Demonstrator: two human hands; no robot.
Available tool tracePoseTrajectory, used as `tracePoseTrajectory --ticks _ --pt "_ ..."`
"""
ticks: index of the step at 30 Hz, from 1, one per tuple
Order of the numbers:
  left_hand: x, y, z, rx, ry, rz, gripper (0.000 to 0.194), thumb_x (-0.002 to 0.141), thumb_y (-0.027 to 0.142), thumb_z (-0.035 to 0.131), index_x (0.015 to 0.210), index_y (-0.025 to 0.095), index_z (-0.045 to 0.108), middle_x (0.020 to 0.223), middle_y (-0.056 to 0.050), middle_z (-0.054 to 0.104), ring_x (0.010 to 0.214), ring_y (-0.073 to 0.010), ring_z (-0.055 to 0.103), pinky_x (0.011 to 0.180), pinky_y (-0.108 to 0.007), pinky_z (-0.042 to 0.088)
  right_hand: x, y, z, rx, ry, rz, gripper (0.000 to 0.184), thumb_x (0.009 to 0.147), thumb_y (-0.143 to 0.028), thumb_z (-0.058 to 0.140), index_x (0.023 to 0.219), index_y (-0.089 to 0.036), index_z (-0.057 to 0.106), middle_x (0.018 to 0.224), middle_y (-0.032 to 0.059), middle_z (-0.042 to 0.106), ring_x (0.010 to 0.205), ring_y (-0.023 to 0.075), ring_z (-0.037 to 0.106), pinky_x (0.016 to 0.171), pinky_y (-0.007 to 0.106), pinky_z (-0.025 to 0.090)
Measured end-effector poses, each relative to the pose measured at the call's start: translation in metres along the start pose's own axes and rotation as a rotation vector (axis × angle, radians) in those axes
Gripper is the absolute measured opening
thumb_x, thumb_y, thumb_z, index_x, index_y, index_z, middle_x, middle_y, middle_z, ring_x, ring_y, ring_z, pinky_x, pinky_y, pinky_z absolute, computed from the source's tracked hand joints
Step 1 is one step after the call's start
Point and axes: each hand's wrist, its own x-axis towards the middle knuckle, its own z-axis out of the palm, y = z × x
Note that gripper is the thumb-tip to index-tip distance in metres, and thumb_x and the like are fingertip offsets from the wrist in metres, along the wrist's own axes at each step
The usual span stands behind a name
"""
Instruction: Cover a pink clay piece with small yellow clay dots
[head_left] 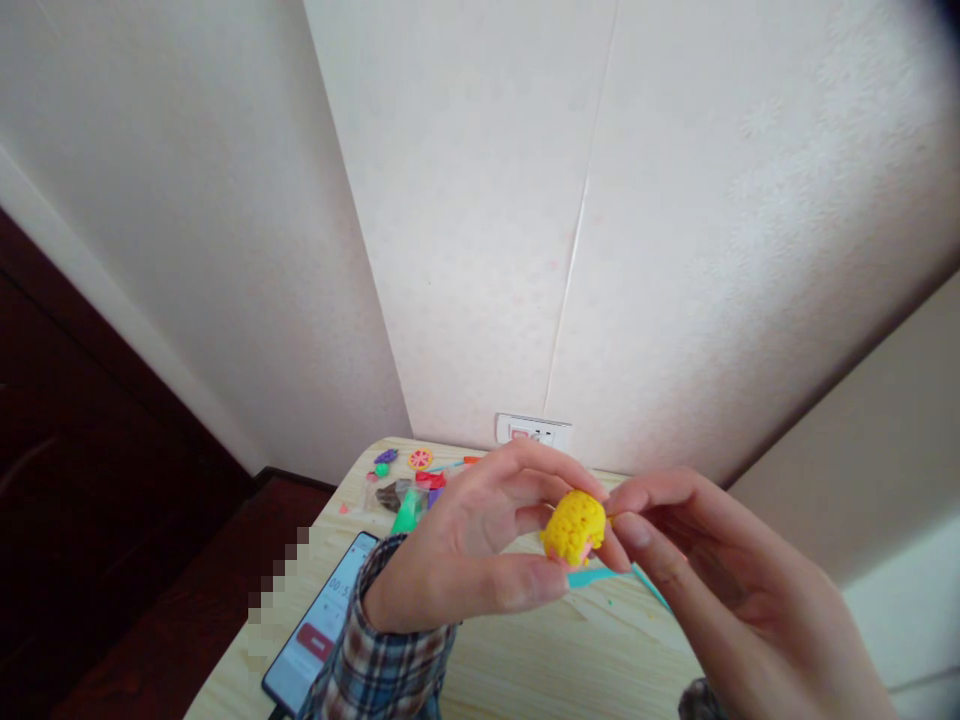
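A small rounded lump of yellow modelling clay [574, 525], bumpy on top with some pink showing at its lower edge, is held up above the table. My left hand [487, 540] grips it between the thumb below and the fingers behind. Close by on its right, my right hand [697, 540] has thumb and forefinger pinched together on a tiny yellow bit of clay, right by the lump's side. Whether that bit touches the lump I cannot tell. Under the hands lies a flat turquoise tool [596, 577], partly hidden.
On the pale wooden table [555, 660] a phone [322, 620] showing a timer lies at the left. Behind my left hand are bags of coloured clay [409, 508], a round red-and-yellow clay slice [420, 459] and a purple clay piece [386, 456]. A wall socket [532, 430] sits behind.
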Motion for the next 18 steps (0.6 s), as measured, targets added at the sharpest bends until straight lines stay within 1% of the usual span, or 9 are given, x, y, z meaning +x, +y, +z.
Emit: tracePoseTrajectory --ticks 4,7,11,15,18 --pt "0.000 -0.001 -0.001 0.009 -0.014 0.007 0.036 0.088 0.033 0.084 0.119 0.021 0.069 0.096 -0.004 0.075 0.089 -0.0156 0.072 0.091 -0.032 0.055 -0.002 0.000 0.001 0.082 0.042 0.075 0.018 0.100 -0.043 0.069 0.089 -0.029 0.074 0.076 -0.0001 0.075 0.068 0.0166 0.072 0.062 0.022 0.058" --pt "0.000 -0.002 -0.001 0.038 -0.020 0.030 0.034 0.090 0.035 0.081 0.118 0.020 0.068 0.094 -0.005 0.073 0.090 -0.0183 0.072 0.090 -0.034 0.057 -0.003 -0.003 0.001 0.226 0.070 0.142 0.022 0.098 -0.047 0.071 0.087 -0.029 0.075 0.075 0.0010 0.073 0.068 0.0170 0.069 0.061 0.023 0.058" --pt "-0.001 0.000 -0.002 0.065 -0.008 0.053 0.033 0.092 0.036 0.079 0.118 0.020 0.067 0.092 -0.004 0.073 0.088 -0.0191 0.072 0.086 -0.034 0.058 -0.003 -0.007 0.001 0.435 0.081 0.247 0.028 0.095 -0.053 0.073 0.082 -0.027 0.073 0.072 0.0010 0.066 0.068 0.0160 0.063 0.062 0.024 0.055" --pt "-0.002 0.003 -0.002 0.100 -0.002 0.051 0.030 0.094 0.033 0.078 0.118 0.020 0.067 0.090 -0.006 0.075 0.090 -0.0192 0.072 0.084 -0.031 0.057 -0.002 -0.010 0.003 0.660 0.024 0.343 0.029 0.096 -0.049 0.071 0.079 -0.025 0.068 0.076 0.0002 0.060 0.068 0.0148 0.056 0.066 0.026 0.054" --pt "-0.003 0.005 -0.003 0.119 0.001 0.067 0.028 0.094 0.030 0.077 0.119 0.020 0.068 0.090 -0.005 0.076 0.089 -0.0173 0.071 0.082 -0.029 0.055 0.000 -0.012 0.004 0.738 -0.023 0.387 0.029 0.097 -0.046 0.071 0.078 -0.025 0.066 0.079 0.0007 0.062 0.069 0.0146 0.056 0.068 0.026 0.054"
